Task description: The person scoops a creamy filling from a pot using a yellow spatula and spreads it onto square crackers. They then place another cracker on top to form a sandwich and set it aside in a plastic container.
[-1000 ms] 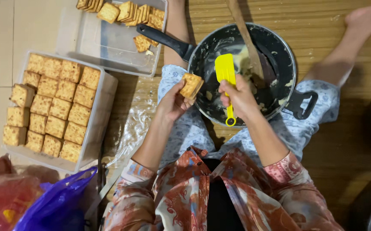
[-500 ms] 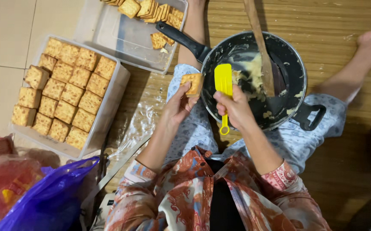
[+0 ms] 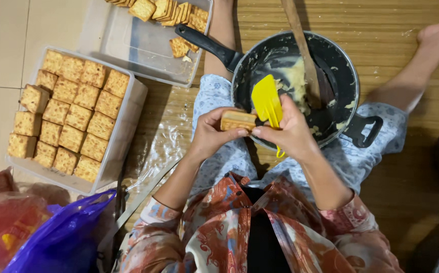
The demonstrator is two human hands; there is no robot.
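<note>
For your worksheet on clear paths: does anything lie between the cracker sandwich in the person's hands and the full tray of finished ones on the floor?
Nothing visible does. The cracker sandwich sits between the left hand and right hand. Only bare plastic sheet lies between it and the full tray.

Home floor (wood-look mat [image 3: 411, 202]), pan [image 3: 300, 86] and cracker trays [image 3: 128, 108].

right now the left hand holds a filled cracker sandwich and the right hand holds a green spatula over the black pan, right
Not quite: the spatula is yellow, not green, as the head view shows. The rest stands: the left hand holds the filled cracker sandwich, and the right hand holds the spatula over the black pan.
</note>
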